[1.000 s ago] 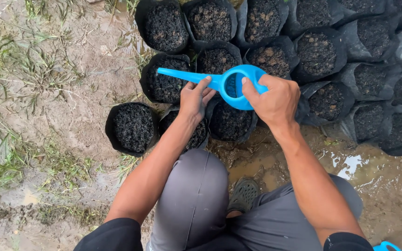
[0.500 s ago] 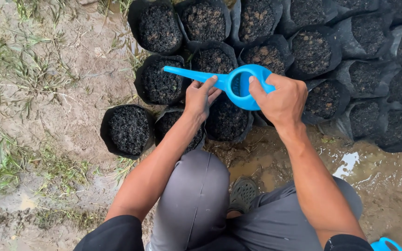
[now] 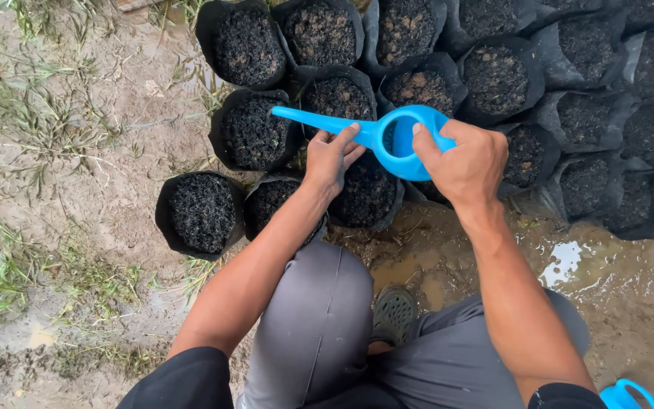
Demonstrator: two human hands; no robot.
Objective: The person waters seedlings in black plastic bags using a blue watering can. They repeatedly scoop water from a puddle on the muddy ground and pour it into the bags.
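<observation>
Outdoor plant nursery plot, bare ground. Rows of black plastic grow bags (image 3: pixel 250 44) filled with dark soil fill the top and right of the frame, packed touching each other. Muddy wet earth with a puddle (image 3: pixel 565 261) at lower right; sparse grass (image 3: pixel 17 121) and weeds on the left. A blue watering can (image 3: pixel 387 136) sits over the bags at centre. No floor, walls or furniture; open-air daylight.

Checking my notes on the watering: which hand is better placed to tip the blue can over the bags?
Right hand: it grips the blue watering can body. The left hand only touches near the spout base, above the soil bags.
</observation>
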